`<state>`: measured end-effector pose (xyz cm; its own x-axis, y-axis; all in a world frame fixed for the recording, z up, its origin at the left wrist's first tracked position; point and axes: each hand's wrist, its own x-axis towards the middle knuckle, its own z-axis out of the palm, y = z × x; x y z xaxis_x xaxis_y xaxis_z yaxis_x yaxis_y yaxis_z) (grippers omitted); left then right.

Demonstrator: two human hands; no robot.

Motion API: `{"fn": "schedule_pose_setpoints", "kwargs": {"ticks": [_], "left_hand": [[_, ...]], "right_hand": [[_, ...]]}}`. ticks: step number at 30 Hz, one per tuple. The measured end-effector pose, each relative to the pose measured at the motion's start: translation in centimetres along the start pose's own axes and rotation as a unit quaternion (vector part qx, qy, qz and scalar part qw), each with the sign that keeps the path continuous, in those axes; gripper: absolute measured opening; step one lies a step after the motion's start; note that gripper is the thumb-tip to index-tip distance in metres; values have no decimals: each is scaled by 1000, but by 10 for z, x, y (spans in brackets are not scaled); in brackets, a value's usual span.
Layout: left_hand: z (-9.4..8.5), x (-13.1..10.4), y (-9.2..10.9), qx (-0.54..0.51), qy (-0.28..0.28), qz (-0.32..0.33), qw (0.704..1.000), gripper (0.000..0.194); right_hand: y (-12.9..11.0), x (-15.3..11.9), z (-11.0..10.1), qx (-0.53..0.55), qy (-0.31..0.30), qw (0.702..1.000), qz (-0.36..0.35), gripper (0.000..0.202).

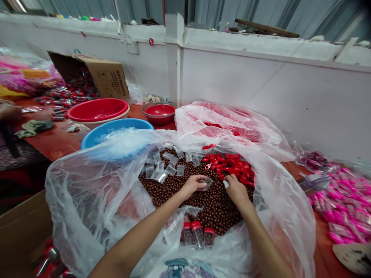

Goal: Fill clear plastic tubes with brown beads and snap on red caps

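My left hand [194, 184] is closed on a small clear container [207, 183] above a heap of brown beads [203, 204] in a large clear plastic bag [285, 200]. Beside the red caps, my right hand [235, 188] has its fingers pressed together, with a bit of white at the thumb; what they hold is hidden. Red caps [236, 166] are heaped on the beads at the back right. Several empty clear containers [171, 169] lie at the back left. Filled containers with red tops [197, 233] rest at the near edge of the beads.
A blue basin [136, 124], a red basin [98, 109] and a smaller red bowl [160, 111] stand at the back left. Behind them is a cardboard box [111, 79] of red-capped containers. Pink items [348, 204] lie at right. Another person's hand [8, 110] shows far left.
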<state>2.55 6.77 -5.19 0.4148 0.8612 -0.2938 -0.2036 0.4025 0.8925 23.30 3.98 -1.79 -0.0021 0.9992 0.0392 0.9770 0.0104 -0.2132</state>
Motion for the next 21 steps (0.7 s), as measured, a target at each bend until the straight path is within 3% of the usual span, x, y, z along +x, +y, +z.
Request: {"fn": "schedule_pose_setpoints", "kwargs": {"ticks": [8,12,16,19,21], "left_hand": [[8,-51,31,-68,-26,-59,996,42],[10,-79,39,-41,-4,8,999,41],[8,-97,48,-17,17,66,998,41],[8,-101,53,-44,28,67,996,42],[9,-101,54,-61,24,62,996,43]], "right_hand": [[3,-10,-1,125,18,992,25,17],[2,-15,-1,228,28,972,41,14],[-3,-21,3,355,41,932,64,14],[-11,-25,5,449,54,888,86,23],[-16,-28,3,526,51,843,102,31]]}}
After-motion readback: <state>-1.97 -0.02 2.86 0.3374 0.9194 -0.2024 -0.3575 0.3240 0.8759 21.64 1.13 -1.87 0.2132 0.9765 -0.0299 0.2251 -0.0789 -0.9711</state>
